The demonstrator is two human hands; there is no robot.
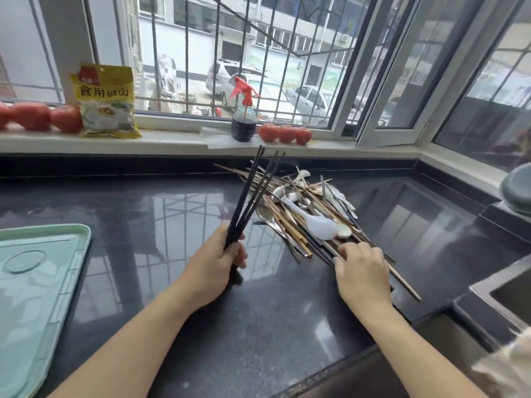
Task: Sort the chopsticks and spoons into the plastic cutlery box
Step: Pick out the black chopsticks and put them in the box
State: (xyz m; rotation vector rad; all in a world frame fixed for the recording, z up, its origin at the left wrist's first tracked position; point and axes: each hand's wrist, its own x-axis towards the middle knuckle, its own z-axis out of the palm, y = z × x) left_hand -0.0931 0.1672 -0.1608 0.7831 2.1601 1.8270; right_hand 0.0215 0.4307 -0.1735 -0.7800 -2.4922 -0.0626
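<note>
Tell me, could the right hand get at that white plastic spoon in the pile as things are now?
Probably yes. The white plastic spoon lies on top of the cutlery pile with nothing over it, and the right hand already rests on the chopsticks at the pile's near edge, just below the spoon. It holds nothing I can make out.

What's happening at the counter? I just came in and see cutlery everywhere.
A person is sorting cutlery. The left hand grips a bundle of black chopsticks, fanned upward. The right hand reaches into the mixed pile of chopsticks and spoons on the dark counter. A green tray lies at the left.
</note>
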